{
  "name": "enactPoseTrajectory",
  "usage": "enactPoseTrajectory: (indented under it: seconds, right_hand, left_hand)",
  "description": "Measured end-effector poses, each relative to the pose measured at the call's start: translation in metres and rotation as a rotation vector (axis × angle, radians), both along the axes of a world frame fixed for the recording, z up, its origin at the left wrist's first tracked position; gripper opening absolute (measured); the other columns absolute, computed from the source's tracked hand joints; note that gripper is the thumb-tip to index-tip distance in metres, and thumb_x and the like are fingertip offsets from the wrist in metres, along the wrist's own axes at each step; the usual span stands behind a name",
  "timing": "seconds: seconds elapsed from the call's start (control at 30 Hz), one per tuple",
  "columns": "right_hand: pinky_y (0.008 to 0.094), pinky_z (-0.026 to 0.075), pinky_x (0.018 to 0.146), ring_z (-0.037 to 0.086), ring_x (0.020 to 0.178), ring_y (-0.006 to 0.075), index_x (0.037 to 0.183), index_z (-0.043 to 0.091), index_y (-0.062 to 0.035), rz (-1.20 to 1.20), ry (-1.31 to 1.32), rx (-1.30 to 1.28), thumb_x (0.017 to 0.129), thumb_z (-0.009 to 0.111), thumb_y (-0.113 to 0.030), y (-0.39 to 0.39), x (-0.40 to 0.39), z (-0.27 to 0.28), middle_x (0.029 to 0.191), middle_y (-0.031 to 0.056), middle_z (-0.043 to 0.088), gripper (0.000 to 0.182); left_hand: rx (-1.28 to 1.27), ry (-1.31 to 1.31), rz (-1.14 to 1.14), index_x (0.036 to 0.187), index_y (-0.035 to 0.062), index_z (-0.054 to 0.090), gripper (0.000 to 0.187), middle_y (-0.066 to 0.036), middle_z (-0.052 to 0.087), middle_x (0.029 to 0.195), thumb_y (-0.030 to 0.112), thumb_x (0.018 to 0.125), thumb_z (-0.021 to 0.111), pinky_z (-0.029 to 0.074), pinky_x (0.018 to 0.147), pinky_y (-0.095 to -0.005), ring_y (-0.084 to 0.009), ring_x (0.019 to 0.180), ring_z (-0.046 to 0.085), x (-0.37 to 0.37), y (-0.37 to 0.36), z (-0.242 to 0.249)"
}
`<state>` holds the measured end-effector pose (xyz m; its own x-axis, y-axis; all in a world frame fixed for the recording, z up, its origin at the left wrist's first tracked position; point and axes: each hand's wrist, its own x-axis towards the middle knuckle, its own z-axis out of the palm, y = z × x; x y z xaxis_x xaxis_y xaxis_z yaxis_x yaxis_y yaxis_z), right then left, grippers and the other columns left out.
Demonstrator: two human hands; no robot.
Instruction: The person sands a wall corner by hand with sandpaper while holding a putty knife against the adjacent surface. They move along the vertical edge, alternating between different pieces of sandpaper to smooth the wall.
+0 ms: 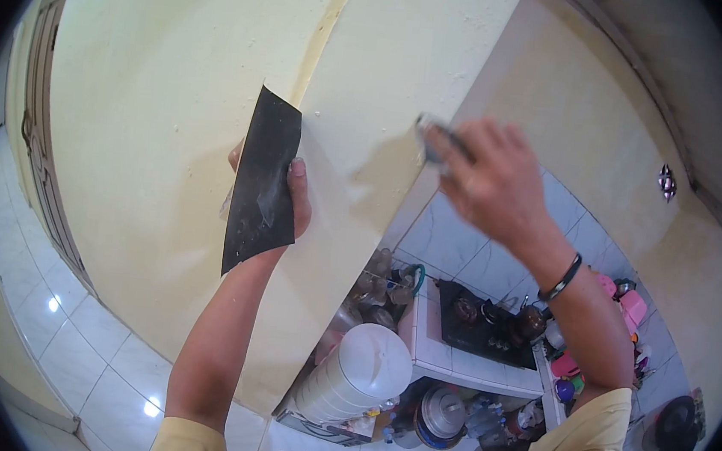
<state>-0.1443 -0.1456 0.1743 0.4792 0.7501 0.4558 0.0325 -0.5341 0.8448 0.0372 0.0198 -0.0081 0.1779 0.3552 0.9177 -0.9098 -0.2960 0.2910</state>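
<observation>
A black rectangular sheet [264,178] with whitish smears on its face stands upright before the cream wall [161,53]. My left hand [300,199] grips it from behind, the thumb at its right edge and a fingertip showing at its left. To the right, my right hand [498,182] is closed round a small scraper [441,140] with a dark handle, blurred by motion. The scraper's front end is close to the wall's corner edge, where it casts a shadow. Pale specks dot the wall near both hands.
Below right is a tiled counter [477,371] with a black stove [476,330] on it. A white bucket [366,359] stands beside it, with pots [443,411] and bottles underneath. Pink kitchenware [631,309] sits at the right. A wooden door [47,129] is at far left.
</observation>
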Motion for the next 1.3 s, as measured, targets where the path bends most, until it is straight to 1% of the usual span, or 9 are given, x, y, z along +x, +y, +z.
enactPoseTrajectory:
  seconds: [0.07,0.2,0.33,0.43,0.63,0.8,0.93,1.13,1.3]
  right_hand:
    - [0.0356,0.043,0.080,0.055,0.093,0.0212,0.121,0.073,-0.0078,0.038,0.065,-0.020,0.077,0.078,-0.016,0.000,0.000,-0.003,0.096,0.0039,0.057,0.045]
    - [0.0351,0.043,0.081,0.056,0.097,0.0208,0.122,0.073,-0.0068,-0.061,-0.115,0.107,0.077,0.079,-0.016,0.000,-0.001,0.021,0.096,0.0040,0.058,0.047]
    - [0.0374,0.043,0.078,0.054,0.088,0.0241,0.129,0.071,-0.0085,0.016,0.073,0.030,0.074,0.079,-0.011,0.005,0.003,-0.006,0.095,0.0066,0.055,0.056]
    - [0.0374,0.043,0.079,0.055,0.091,0.0237,0.129,0.070,-0.0088,0.004,-0.041,0.053,0.070,0.082,-0.014,0.001,0.001,0.015,0.097,0.0062,0.056,0.060]
    - [0.0378,0.043,0.078,0.054,0.090,0.0239,0.128,0.071,-0.0083,-0.008,0.119,-0.004,0.073,0.080,-0.013,0.006,0.002,-0.016,0.097,0.0058,0.056,0.057]
    - [0.0371,0.042,0.080,0.055,0.092,0.0236,0.129,0.071,-0.0104,-0.065,-0.105,0.142,0.071,0.081,-0.013,-0.001,-0.002,0.009,0.095,0.0057,0.055,0.058]
    - [0.0375,0.042,0.079,0.054,0.091,0.0240,0.130,0.070,-0.0086,-0.009,0.096,0.025,0.073,0.079,-0.010,0.006,0.001,-0.026,0.092,0.0058,0.054,0.057]
    - [0.0356,0.043,0.083,0.057,0.099,0.0206,0.125,0.070,-0.0060,-0.129,-0.070,0.128,0.077,0.078,-0.021,0.000,-0.004,0.008,0.100,0.0042,0.059,0.051]
    - [0.0364,0.043,0.080,0.056,0.095,0.0211,0.128,0.069,-0.0071,-0.047,0.194,0.011,0.072,0.081,-0.016,0.001,-0.008,-0.037,0.098,0.0043,0.057,0.057]
  left_hand:
    - [0.005,0.010,-0.005,0.111,0.0021,0.057,0.027,-0.017,0.054,0.113,0.025,0.098,0.058,0.037,0.098,-0.0478,-0.0358,0.109,0.044,0.000,0.000,0.000]
    - [0.036,0.083,-0.014,0.113,0.0015,0.058,0.028,-0.017,0.054,0.113,0.026,0.098,0.058,0.037,0.098,-0.0477,-0.0357,0.108,0.044,-0.008,0.003,0.001]
    - [0.027,0.043,0.005,0.112,0.0017,0.058,0.027,-0.017,0.054,0.112,0.025,0.098,0.058,0.038,0.097,-0.0478,-0.0361,0.107,0.045,-0.003,0.004,0.000]
    - [0.040,0.041,0.001,0.112,0.0019,0.058,0.027,-0.017,0.054,0.113,0.024,0.097,0.059,0.038,0.097,-0.0478,-0.0363,0.107,0.045,0.000,0.003,-0.002]
    - [0.030,0.072,0.013,0.111,0.0020,0.059,0.025,-0.018,0.053,0.115,0.023,0.096,0.059,0.041,0.096,-0.0473,-0.0369,0.108,0.046,-0.004,0.003,0.000]
    - [0.047,0.195,-0.042,0.114,0.0018,0.057,0.028,-0.020,0.051,0.114,0.024,0.096,0.060,0.044,0.094,-0.0462,-0.0368,0.109,0.048,-0.015,0.007,0.001]
    - [0.036,0.165,0.001,0.119,0.0018,0.055,0.033,-0.020,0.051,0.114,0.026,0.096,0.060,0.044,0.095,-0.0453,-0.0366,0.108,0.050,-0.009,0.005,-0.002]
    - [0.002,0.143,-0.009,0.118,-0.0002,0.054,0.033,-0.020,0.051,0.114,0.025,0.096,0.061,0.044,0.095,-0.0460,-0.0363,0.109,0.049,-0.008,0.002,-0.001]
    - [0.053,0.118,0.024,0.116,-0.0001,0.055,0.032,-0.019,0.052,0.113,0.024,0.096,0.061,0.043,0.095,-0.0465,-0.0364,0.108,0.049,-0.004,0.003,-0.002]
